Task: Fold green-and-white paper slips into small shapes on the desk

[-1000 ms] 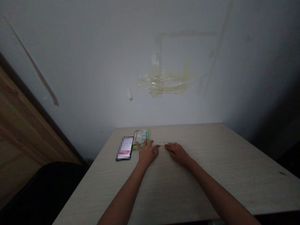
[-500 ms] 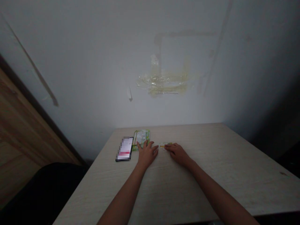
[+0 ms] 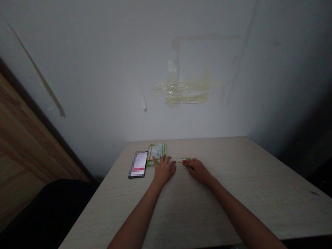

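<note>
My left hand (image 3: 164,172) rests on the table with its fingers spread and holds nothing. Its fingertips reach the near edge of some flat green-and-white packets (image 3: 157,150), partly covering them. To the right, a small, flat green-and-yellow packet (image 3: 180,161) lies on the table under the fingertips of my right hand (image 3: 196,168). Those fingers are drawn together and pressed onto the packet, hiding its right part. A narrow gap of table separates my left hand from this small packet.
A phone (image 3: 139,165) with a lit, pixelated screen lies left of the packets. The pale wooden table (image 3: 249,180) meets a wall (image 3: 103,86) bearing strips of old tape (image 3: 185,93). A dark object (image 3: 49,207) and wooden panel (image 3: 23,138) stand at the left.
</note>
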Demonstrator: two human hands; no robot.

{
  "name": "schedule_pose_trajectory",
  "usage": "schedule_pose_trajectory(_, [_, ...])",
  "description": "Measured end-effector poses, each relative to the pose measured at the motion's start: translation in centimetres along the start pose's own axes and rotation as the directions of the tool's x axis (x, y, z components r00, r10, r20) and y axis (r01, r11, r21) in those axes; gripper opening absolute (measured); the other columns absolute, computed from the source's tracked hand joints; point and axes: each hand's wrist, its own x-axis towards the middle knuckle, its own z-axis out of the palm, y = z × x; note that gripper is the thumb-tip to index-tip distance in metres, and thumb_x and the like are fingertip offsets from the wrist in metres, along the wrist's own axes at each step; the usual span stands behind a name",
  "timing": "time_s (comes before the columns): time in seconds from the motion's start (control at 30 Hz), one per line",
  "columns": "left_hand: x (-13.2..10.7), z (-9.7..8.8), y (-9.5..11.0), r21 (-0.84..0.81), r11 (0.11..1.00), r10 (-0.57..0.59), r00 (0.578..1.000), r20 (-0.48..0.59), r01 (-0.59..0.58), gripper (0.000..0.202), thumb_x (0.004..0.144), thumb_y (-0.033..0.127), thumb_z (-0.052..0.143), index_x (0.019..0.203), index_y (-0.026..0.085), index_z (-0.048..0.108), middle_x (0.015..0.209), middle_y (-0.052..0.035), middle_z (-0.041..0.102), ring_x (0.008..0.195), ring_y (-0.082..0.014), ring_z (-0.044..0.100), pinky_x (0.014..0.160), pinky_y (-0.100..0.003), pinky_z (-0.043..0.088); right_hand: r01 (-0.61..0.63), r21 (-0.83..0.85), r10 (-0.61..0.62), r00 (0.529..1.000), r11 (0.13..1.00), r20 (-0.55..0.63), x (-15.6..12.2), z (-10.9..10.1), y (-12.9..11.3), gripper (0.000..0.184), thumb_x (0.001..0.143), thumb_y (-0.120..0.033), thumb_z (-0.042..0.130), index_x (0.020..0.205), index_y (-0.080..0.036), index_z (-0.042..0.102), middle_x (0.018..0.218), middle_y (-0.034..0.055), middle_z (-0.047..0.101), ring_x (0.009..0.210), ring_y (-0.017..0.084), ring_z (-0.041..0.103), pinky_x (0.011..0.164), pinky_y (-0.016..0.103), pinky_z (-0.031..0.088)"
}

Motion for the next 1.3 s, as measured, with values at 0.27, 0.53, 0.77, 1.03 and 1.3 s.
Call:
schedule_pose_trajectory(0.27, [0.08, -0.75, 0.1, 0.029, 0.996, 0.081, 0.996, -0.023, -0.08, 0.025, 0.089, 0.041, 0.05, 0.108, 0.039, 0.066, 0.128, 0.0017, 0.06, 0.128, -0.0324, 0.041, 0.105, -0.077, -0.004, -0.007, -0.015, 0.007, 1.0, 1.0, 0.012, 0.12, 0.14, 0.0, 0.051, 0.08, -0.008, 0.047, 0.126, -0.026, 0.06, 0.129, 0.0005, 0.062, 0.113, 0.019, 0.054, 0.102, 0.038, 0.04])
schedule_pose_trajectory(0.53, [0.02, -0.46, -0.06, 0.024, 0.997, 0.069, 0.997, -0.045, -0.068, 0.024, 0.088, 0.041, 0.053, 0.107, 0.039, 0.067, 0.127, 0.0013, 0.06, 0.126, -0.0326, 0.042, 0.105, -0.077, 0.002, 0.003, -0.015, -0.003, 1.0, 1.0, -0.004, 0.05, 0.1, -0.14, 0.053, 0.08, -0.008, 0.047, 0.127, -0.027, 0.06, 0.129, -0.0002, 0.062, 0.112, 0.02, 0.054, 0.101, 0.039, 0.04])
schedule_pose_trajectory(0.77, [-0.02, -0.32, 0.1, 0.016, 0.997, 0.076, 0.996, -0.044, -0.076, 0.024, 0.088, 0.041, 0.054, 0.108, 0.04, 0.067, 0.125, 0.0001, 0.06, 0.126, -0.032, 0.04, 0.107, -0.075, 0.0, 0.004, -0.03, -0.003, 1.0, 1.0, 0.009, 0.15, 0.19, -0.02, 0.049, 0.082, -0.01, 0.046, 0.126, -0.026, 0.06, 0.129, 0.0004, 0.062, 0.109, 0.02, 0.055, 0.1, 0.038, 0.04])
schedule_pose_trajectory(1.03, [-0.07, -0.01, 0.15, -0.005, 0.995, 0.101, 0.994, -0.05, -0.102, 0.022, 0.088, 0.04, 0.054, 0.105, 0.039, 0.068, 0.125, -0.0004, 0.059, 0.125, -0.0314, 0.04, 0.106, -0.075, 0.001, -0.01, -0.043, 0.011, 1.0, 0.999, 0.026, 0.14, 0.14, 0.01, 0.05, 0.082, -0.011, 0.047, 0.128, -0.028, 0.059, 0.131, 0.0001, 0.061, 0.112, 0.02, 0.054, 0.102, 0.039, 0.038])
schedule_pose_trajectory(1.3, [-0.33, -0.13, 0.58, -0.061, 0.987, 0.147, 0.989, -0.035, -0.149, 0.021, 0.088, 0.039, 0.055, 0.105, 0.04, 0.068, 0.124, -0.0014, 0.057, 0.125, -0.0296, 0.04, 0.105, -0.076, 0.003, 0.004, -0.047, -0.003, 1.0, 0.999, 0.017, 0.09, 0.0, -0.24, 0.048, 0.082, -0.01, 0.048, 0.125, -0.026, 0.061, 0.129, 0.0018, 0.062, 0.113, 0.019, 0.054, 0.102, 0.038, 0.038])
